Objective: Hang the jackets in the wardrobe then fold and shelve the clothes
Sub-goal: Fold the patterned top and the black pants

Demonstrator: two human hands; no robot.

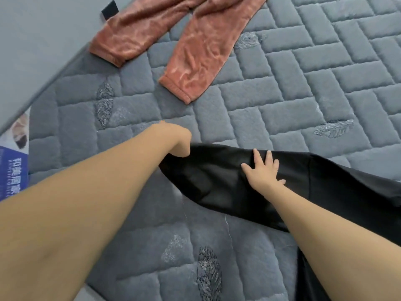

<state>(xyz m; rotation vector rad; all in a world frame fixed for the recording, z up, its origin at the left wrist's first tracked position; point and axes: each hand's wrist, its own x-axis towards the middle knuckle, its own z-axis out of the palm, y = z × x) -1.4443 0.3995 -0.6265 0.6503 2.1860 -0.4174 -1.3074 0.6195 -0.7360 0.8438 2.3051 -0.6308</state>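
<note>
Head view: grey quilted bedspread (282, 88) carries pink trousers (191, 51); left hand (176, 137) grips black garment (212, 179), right hand (263, 170) pressing flat.

left hand (176, 139) gripping black garment (217, 181) end; right hand (263, 170) flat on it, grey quilted bed (282, 83)

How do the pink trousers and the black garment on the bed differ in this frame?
The pink trousers look plush and mottled; the black garment looks smooth. The trousers lie untouched, legs spread apart; the black garment is gripped at its end by the left hand and pressed flat by the right hand. Both lie on the grey quilted cover.
</note>
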